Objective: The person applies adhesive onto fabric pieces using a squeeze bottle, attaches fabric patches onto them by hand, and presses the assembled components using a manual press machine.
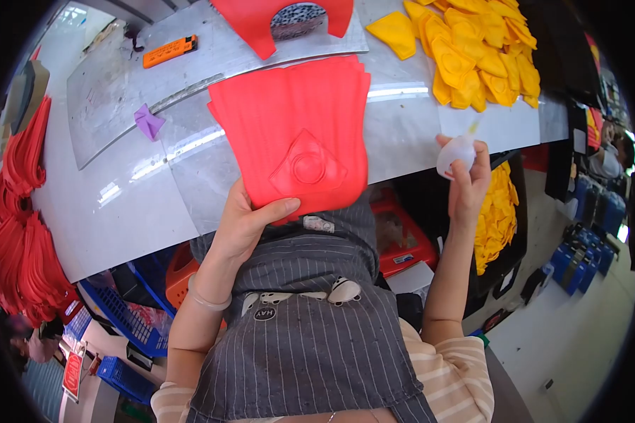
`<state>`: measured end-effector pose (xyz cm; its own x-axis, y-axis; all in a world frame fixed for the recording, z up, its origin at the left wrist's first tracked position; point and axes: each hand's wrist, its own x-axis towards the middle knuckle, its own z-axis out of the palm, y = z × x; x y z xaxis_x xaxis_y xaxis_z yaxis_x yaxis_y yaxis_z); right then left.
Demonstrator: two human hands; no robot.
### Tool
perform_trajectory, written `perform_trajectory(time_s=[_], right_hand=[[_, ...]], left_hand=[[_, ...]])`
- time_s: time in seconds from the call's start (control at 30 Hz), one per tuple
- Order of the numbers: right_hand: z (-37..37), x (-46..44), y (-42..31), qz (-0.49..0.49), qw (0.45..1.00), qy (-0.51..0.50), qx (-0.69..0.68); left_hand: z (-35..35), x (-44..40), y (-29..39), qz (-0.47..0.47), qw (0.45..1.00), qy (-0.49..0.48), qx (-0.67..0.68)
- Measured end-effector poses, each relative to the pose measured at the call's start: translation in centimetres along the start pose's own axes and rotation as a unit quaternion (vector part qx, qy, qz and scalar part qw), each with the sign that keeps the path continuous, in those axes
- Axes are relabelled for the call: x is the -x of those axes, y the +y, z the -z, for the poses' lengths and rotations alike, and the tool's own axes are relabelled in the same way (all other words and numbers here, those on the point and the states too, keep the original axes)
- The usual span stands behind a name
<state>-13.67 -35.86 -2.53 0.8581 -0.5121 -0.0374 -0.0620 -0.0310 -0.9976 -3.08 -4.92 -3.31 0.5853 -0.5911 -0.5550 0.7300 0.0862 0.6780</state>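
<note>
My left hand (250, 220) grips the near edge of a fanned stack of red moulded sheets (296, 120), thumb on top and the fingers hidden underneath. A diamond-shaped raised patch with a round middle (308, 167) shows on the top sheet. Off to the right, above the table's front edge, my right hand (469, 185) is closed around a small white squeeze bottle (456, 156). Its thin yellowish nozzle points up and away from me, slightly blurred.
Yellow moulded pieces (473, 53) lie heaped at the back right. Another red piece (282, 17) rests on a raised board, near an orange box (170, 51). A purple scrap (149, 122) lies left. Red sheets (25, 240) hang far left. Below right, a bin holds yellow pieces (497, 218).
</note>
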Motion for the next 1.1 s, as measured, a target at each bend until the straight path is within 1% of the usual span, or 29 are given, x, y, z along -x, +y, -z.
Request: perform_trajectory(time_s=[0.03, 0.07, 0.1, 0.17, 0.27, 0.33, 0.37, 0.4, 0.43, 0.5, 0.53, 0.57, 0.6, 0.67, 0.77, 0.8, 0.9, 1.0, 1.1], right_hand=[[0.7, -0.5, -0.4, -0.007, 0.999, 0.033, 0.016], [2.2, -1.1, -0.1, 0.018, 0.998, 0.033, 0.042], [3.3, -1.8, 0.1, 0.026, 0.995, 0.065, 0.074], [4.8, -3.2, 0.8, 0.073, 0.977, 0.148, 0.133], [6.6, -4.7, 3.3, 0.092, 0.959, 0.240, 0.123], [6.3, -4.9, 4.8, 0.170, 0.931, 0.285, 0.155], [6.1, -5.0, 5.5, 0.209, 0.914, 0.305, 0.170], [5.9, -4.4, 5.6, 0.193, 0.837, 0.397, 0.323], [5.0, -3.5, 5.3, 0.175, 0.790, 0.449, 0.378], [2.6, -4.0, 5.0, 0.242, 0.862, 0.378, 0.234], [-0.1, -4.7, 3.5, 0.271, 0.867, 0.309, 0.283], [-2.4, -5.8, 2.4, 0.249, 0.898, 0.214, 0.293], [-4.6, -7.0, 0.8, 0.235, 0.905, 0.119, 0.334], [-7.6, -10.6, 0.8, 0.317, 0.864, 0.014, 0.391], [-10.0, -14.2, 1.9, 0.331, 0.804, -0.004, 0.493], [-10.3, -14.4, 1.9, 0.310, 0.788, -0.024, 0.532], [-10.2, -12.5, 1.3, 0.277, 0.769, -0.047, 0.574], [-8.4, -10.1, 0.4, 0.262, 0.789, -0.080, 0.550], [-7.1, -9.4, -0.8, 0.199, 0.785, -0.081, 0.580]], left_hand=[[0.1, -0.1, -0.1, -0.003, 1.000, -0.002, 0.001], [0.2, -0.1, -0.1, -0.007, 1.000, -0.004, 0.001], [0.1, -0.1, -0.2, -0.010, 1.000, -0.005, 0.001], [-0.4, 0.0, 0.2, -0.004, 1.000, 0.002, 0.018], [-0.8, 0.1, 0.4, -0.011, 0.999, 0.012, 0.036], [-0.8, 0.1, 0.3, -0.010, 0.999, 0.011, 0.038], [-0.5, 0.1, 0.2, -0.005, 0.999, 0.007, 0.034], [-0.3, 0.1, 0.2, -0.002, 1.000, 0.002, 0.031], [-0.3, 0.0, 0.3, -0.005, 0.999, 0.001, 0.035], [-0.3, 0.0, 0.3, -0.005, 0.999, 0.000, 0.039], [-0.3, 0.0, 0.4, -0.005, 0.999, -0.004, 0.043], [-0.3, -0.1, 0.5, -0.002, 0.999, -0.009, 0.045], [-0.3, -0.1, 0.6, -0.001, 0.999, -0.015, 0.047], [-0.2, -0.1, 0.7, 0.003, 0.999, -0.018, 0.049], [-0.5, 0.2, 0.7, -0.006, 0.998, -0.023, 0.052], [-0.6, 0.4, 0.8, -0.009, 0.998, -0.023, 0.052], [-1.0, 0.8, 0.8, -0.026, 0.992, -0.017, 0.122], [-0.6, 0.9, 0.8, 0.006, 0.984, -0.038, 0.171], [-0.8, 0.9, 0.8, -0.008, 0.990, -0.036, 0.135]])
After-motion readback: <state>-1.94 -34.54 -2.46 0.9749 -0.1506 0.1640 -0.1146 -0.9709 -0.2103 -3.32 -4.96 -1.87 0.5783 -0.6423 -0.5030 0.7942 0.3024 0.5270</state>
